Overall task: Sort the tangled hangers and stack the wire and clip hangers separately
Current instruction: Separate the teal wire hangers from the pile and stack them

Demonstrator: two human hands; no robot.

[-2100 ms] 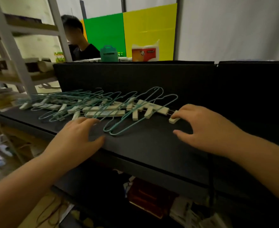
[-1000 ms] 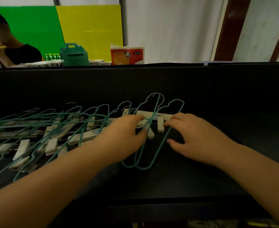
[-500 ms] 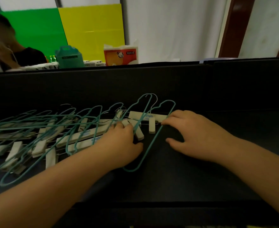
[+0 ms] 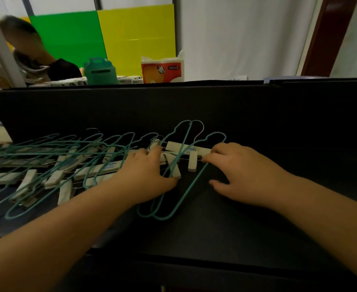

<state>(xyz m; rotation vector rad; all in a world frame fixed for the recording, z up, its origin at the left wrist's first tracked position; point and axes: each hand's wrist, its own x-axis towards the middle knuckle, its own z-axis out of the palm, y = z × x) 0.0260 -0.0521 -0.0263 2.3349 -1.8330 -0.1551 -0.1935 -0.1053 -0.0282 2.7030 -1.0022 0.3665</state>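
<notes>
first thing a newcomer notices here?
The tangle of teal wire hangers and white clip hangers strewn from centre to left over the black tabletop. Both hands work its right end: left hand atop the pile, right hand touching a clip hanger's end.
</notes>
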